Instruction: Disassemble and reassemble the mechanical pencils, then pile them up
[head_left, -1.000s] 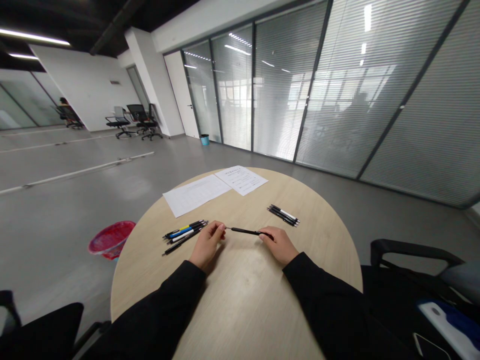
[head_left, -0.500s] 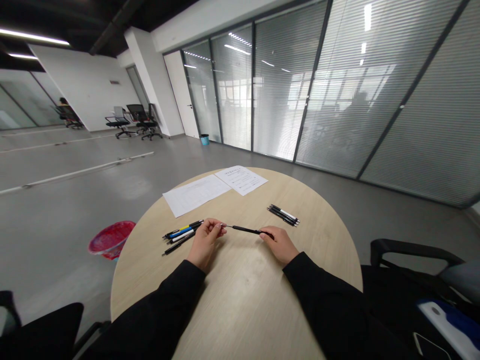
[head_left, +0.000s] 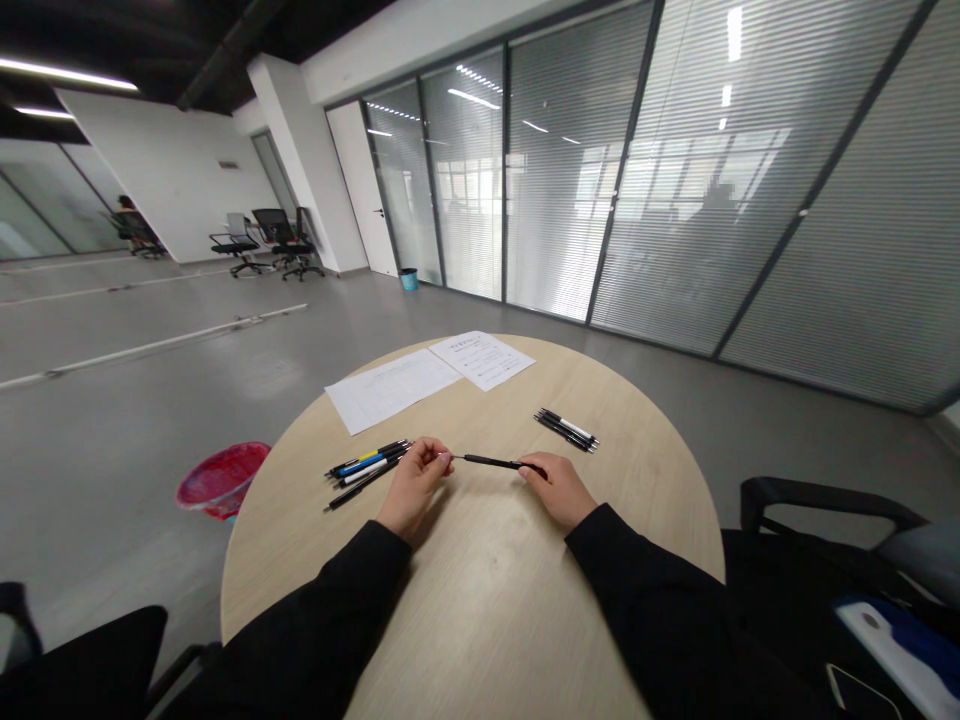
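A slim black pen [head_left: 491, 461] is held level above the table, between my two hands. My right hand [head_left: 559, 485] is closed around its right end. At the other end, a thin narrow piece like a refill tip [head_left: 460, 457] sticks out towards my left hand [head_left: 417, 485], whose thumb and finger pinch at it. Exactly what those fingers cover is too small to tell. Beside my left hand lies a loose group of several pens [head_left: 364, 470], black, white, blue and yellow, partly hidden behind it. Beyond my right hand, several black and white pens [head_left: 566, 430] lie side by side.
Two printed sheets [head_left: 397, 385] lie at the far side of the round wooden table [head_left: 480, 620]. A red-lined bin [head_left: 223, 480] stands on the floor at the left. Black chairs [head_left: 832, 500] flank the table, with a phone [head_left: 862, 692] at the lower right.
My left hand has shifted very slightly, its fingers now closed more tightly by the pen's thin end. The right hand and the pen are almost unmoved.
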